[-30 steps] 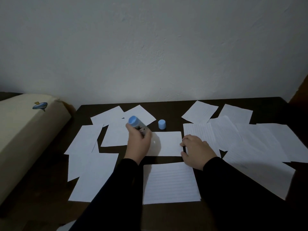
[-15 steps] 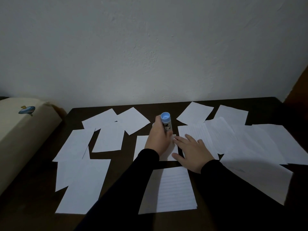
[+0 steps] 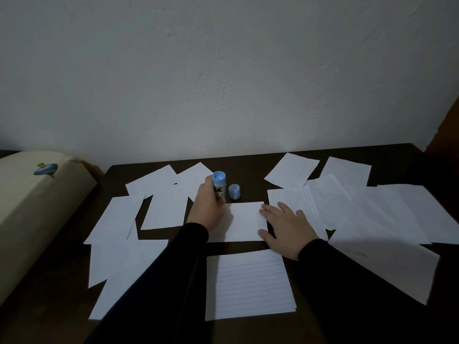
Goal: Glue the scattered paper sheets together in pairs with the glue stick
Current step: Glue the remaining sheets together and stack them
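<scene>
Head view: the left hand [image 3: 207, 207] has its fingers curled round the glue stick [image 3: 219, 186], holding it upright with its blue end up over the far left corner of the middle sheet [image 3: 244, 220]. The right hand [image 3: 285, 227] lies flat, fingers straight and spread, pressing the right edge of that sheet to the dark table [image 3: 248, 165]. The blue cap [image 3: 234, 191] stands on the table just beside the glue stick, to its right. A lined sheet [image 3: 248, 284] lies nearer the person, apart from the middle sheet. More sheets are scattered, some overlapping, at left [image 3: 162, 209] and at right [image 3: 372, 212]. A cream cushion [image 3: 29, 202] sits left of the table, against the wall [image 3: 223, 70].
</scene>
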A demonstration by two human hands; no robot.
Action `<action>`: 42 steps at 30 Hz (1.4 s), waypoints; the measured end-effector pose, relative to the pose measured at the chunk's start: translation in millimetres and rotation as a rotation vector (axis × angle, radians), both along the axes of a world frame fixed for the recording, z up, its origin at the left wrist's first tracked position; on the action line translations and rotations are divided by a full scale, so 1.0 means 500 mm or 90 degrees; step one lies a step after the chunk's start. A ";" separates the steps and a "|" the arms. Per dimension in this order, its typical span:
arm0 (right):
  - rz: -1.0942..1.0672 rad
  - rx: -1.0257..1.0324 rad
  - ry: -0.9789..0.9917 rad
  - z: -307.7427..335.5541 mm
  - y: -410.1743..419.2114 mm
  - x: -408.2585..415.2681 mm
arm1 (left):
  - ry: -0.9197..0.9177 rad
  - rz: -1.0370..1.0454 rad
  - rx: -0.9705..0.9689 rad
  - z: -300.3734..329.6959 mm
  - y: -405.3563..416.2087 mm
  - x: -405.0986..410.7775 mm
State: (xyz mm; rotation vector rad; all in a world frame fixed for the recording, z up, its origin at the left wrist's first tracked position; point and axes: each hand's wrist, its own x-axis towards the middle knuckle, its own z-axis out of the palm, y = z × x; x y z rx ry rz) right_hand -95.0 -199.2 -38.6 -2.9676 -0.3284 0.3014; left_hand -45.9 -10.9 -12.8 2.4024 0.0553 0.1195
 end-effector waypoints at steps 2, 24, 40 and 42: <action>0.001 -0.002 0.000 0.000 0.001 -0.003 | -0.005 0.023 -0.006 0.001 0.016 -0.002; -0.006 -0.050 -0.086 0.011 0.033 -0.029 | -0.050 0.152 -0.306 0.042 0.049 -0.144; -0.075 -0.110 -0.092 0.026 0.101 -0.063 | 0.003 0.046 -0.259 0.009 0.014 -0.149; -0.066 -0.055 -0.105 0.035 0.092 -0.059 | 0.022 0.024 -0.251 0.006 0.005 -0.153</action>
